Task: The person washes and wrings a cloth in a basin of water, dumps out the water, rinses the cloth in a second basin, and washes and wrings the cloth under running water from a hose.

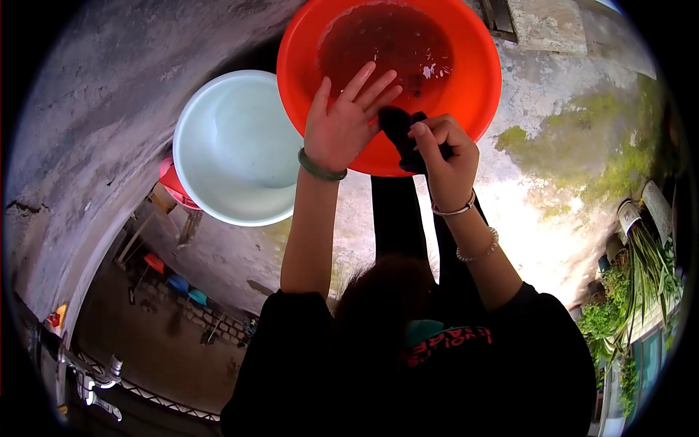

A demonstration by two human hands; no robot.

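My left hand (338, 131) is open over the near side of a red basin (480, 80), palm up with the fingers spread. A green bangle (321, 166) circles that wrist. My right hand (453, 156) is closed on a bunched black cloth (397, 131), possibly a small garment; its exact kind does not show. One end of the cloth reaches toward my left fingertips; whether they touch I cannot tell. Dark, murky water (386, 47) lies in the basin below, with bright reflections on it.
A pale blue basin (191, 189) stands left of the red one, close to the grey wall (95, 95). Beneath it a red container (172, 182) partly shows. Potted plants (619, 291) line the right side. The concrete floor has green mossy patches (561, 138).
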